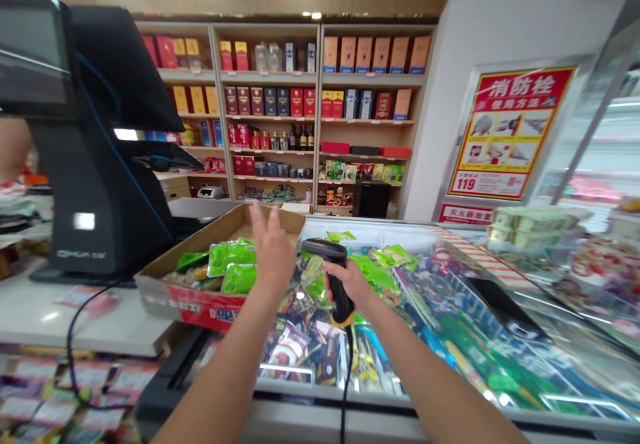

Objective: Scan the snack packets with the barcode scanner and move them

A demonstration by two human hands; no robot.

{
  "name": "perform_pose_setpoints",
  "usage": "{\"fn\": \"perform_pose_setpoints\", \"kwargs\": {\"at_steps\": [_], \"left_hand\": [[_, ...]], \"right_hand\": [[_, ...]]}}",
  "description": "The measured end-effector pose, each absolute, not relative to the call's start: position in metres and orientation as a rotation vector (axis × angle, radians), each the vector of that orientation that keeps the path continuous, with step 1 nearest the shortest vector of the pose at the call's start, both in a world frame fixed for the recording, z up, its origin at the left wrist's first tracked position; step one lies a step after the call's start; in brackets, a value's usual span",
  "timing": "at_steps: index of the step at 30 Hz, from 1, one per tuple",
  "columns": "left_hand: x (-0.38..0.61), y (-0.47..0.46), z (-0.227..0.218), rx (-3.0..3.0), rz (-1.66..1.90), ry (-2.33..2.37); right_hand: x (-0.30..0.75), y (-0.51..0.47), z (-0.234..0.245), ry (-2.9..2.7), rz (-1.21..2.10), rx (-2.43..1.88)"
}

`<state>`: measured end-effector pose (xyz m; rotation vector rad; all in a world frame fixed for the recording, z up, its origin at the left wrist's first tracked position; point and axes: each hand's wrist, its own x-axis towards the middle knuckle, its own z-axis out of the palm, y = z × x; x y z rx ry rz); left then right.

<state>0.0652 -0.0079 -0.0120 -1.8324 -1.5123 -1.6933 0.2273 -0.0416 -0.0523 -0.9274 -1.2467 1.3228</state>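
My right hand [353,285] is wrapped round the grip of a black barcode scanner [327,251], held upright over the glass-topped freezer [435,357] with its cord hanging down. My left hand [274,251] is raised, fingers apart and nothing in it, beside an open cardboard box [175,304]. Several green packets [239,277] lie in that box. More green packets [395,257] rest on the freezer glass beyond the scanner.
A black checkout terminal [100,164] stands on the white counter [117,327] at left, a cable running down its front. On the freezer's right side lie a dark phone [507,307] and green egg cartons [530,224]. Shelves of boxed bottles [270,101] line the back wall.
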Motion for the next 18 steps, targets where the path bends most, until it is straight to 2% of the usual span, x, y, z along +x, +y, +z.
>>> {"fn": "perform_pose_setpoints", "kwargs": {"at_steps": [3,7,9,17,18], "left_hand": [[0.119,0.017,-0.036,-2.183,-1.499,-1.586],[0.172,0.063,-0.060,-2.435,-0.870,-2.031],[0.186,0.091,-0.068,-2.452,-0.673,-2.136],[0.195,0.199,-0.094,-2.729,-0.222,-1.951],[0.195,0.204,-0.095,-2.765,-0.253,-1.945]], "right_hand": [[0.265,-0.032,-0.053,-1.097,1.177,-1.041],[0.304,-0.026,-0.059,-0.950,1.090,-1.064],[0.312,-0.027,-0.063,-0.913,1.056,-1.051],[0.305,-0.031,-0.068,-0.993,0.868,-1.091],[0.304,-0.031,-0.068,-0.990,0.856,-1.092]]}}
